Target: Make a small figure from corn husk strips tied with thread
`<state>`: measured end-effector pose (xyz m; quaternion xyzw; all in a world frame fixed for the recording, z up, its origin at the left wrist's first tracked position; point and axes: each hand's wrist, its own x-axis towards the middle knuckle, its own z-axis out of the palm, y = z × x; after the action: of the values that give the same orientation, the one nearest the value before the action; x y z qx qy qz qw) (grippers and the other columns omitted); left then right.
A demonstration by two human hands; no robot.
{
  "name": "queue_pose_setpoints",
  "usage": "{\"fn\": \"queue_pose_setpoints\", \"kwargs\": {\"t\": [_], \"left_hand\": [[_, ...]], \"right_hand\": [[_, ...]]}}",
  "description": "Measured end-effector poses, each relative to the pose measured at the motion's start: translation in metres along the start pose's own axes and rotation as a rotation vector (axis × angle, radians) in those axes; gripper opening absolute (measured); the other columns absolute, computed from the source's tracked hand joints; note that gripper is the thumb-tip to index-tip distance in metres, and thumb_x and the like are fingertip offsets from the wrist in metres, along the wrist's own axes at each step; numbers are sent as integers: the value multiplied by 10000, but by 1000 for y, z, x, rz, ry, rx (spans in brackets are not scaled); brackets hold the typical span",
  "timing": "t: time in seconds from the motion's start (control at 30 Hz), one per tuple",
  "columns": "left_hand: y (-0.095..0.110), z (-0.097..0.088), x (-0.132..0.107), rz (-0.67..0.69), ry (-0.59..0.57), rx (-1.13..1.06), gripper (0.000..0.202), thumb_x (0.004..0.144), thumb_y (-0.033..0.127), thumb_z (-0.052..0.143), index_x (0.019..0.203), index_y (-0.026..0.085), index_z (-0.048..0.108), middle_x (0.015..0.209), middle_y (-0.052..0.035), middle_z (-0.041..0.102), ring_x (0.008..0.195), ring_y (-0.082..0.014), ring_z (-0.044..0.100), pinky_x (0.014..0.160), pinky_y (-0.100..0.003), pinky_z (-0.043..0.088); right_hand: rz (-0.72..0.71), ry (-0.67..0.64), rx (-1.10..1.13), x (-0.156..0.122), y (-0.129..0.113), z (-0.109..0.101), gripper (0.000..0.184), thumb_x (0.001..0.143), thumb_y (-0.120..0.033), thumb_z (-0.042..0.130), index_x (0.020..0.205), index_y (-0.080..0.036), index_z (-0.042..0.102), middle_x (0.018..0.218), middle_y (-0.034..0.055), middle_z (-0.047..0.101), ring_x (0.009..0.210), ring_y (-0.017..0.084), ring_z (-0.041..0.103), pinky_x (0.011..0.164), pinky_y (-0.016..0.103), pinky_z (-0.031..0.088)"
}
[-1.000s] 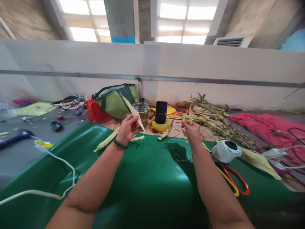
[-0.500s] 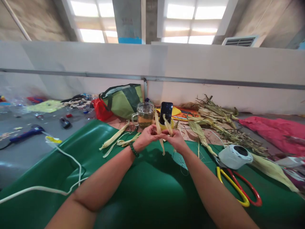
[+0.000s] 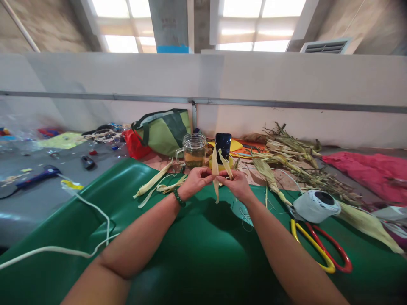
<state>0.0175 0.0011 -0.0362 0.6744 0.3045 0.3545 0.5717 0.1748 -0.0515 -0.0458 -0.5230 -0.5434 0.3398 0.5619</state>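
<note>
My left hand (image 3: 195, 181) and my right hand (image 3: 238, 184) meet above the green mat (image 3: 190, 237), fingers pinched together on pale corn husk strips (image 3: 216, 169). One strip stands up and hangs down between the hands; a second leans to the right above my right hand. A green bead bracelet (image 3: 178, 198) circles my left wrist. Loose husk strips (image 3: 159, 183) lie on the mat to the left of my left hand.
Behind the hands stand a glass mug (image 3: 193, 151) and a phone (image 3: 223, 146) propped on a yellow tape roll. Right: a spool of white string (image 3: 315, 206), red-and-yellow scissors (image 3: 321, 250), a husk pile (image 3: 292, 156), red cloth (image 3: 365, 169). Left: green bag (image 3: 162, 131), white cable (image 3: 82, 220).
A second ago my hands were apart, each holding a husk strip. They came together at the middle of the mat and now hold the strips jointly; the view shifted slightly.
</note>
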Motion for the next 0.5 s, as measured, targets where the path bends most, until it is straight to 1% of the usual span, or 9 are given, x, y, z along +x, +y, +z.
{"fn": "queue_pose_setpoints", "kwargs": {"t": [0.07,0.13,0.2,0.23,0.3,0.37,0.43,0.47,0.5], "left_hand": [[1,1,0,29,11,26,305,614,382,762,672,126,607,650,-5,600,613,-112,536,632,-248,467],[4,2,-1,28,29,-5,339,597,410,776,664,129,598,641,4,593,606,-105,537,629,-240,470],[8,2,-3,-53,6,-98,389,612,475,760,711,134,601,667,-1,607,608,-104,555,608,-230,470],[10,2,-4,-115,-22,-156,420,621,509,748,755,137,608,692,-9,622,604,-102,562,592,-225,467],[14,1,-7,-238,-124,-239,484,622,555,740,838,139,622,751,-39,652,590,-95,567,556,-213,455],[15,1,-8,-298,-237,-260,514,588,552,769,842,127,632,774,-62,665,557,-74,545,522,-195,429],[15,2,-9,-286,-291,-238,490,564,527,794,773,117,626,753,-57,662,527,-55,519,507,-183,411],[14,3,-9,-265,-277,-216,473,561,516,797,739,118,614,724,-43,653,517,-52,515,505,-183,407],[13,3,-8,-235,-235,-185,454,566,504,797,716,121,603,693,-25,638,509,-54,517,505,-184,405]], "right_hand": [[6,-12,-13,0,0,0,258,569,-415,715,617,-165,670,567,6,603,525,122,485,531,264,397],[-3,1,-22,0,0,0,277,580,-434,711,581,-166,643,533,-4,567,512,115,465,518,258,378],[-30,15,-19,0,0,-1,290,603,-451,693,574,-170,626,527,-11,543,504,107,440,508,252,358],[-43,15,-9,0,0,-2,294,617,-461,680,583,-174,625,532,-12,538,499,103,427,498,249,347],[-55,8,23,1,0,-3,301,636,-481,661,618,-181,634,533,-15,525,483,97,396,469,242,317],[-49,16,64,1,0,-3,308,634,-490,666,643,-183,636,509,-25,486,456,87,352,438,234,277],[-28,32,102,1,1,-3,321,617,-490,689,673,-177,642,481,-42,436,428,71,295,417,228,234],[-14,38,128,1,0,-2,343,615,-500,692,709,-173,651,484,-46,433,417,63,269,411,227,216],[2,42,157,2,0,-2,379,618,-521,687,755,-169,659,499,-45,449,408,56,249,405,227,202]]}}
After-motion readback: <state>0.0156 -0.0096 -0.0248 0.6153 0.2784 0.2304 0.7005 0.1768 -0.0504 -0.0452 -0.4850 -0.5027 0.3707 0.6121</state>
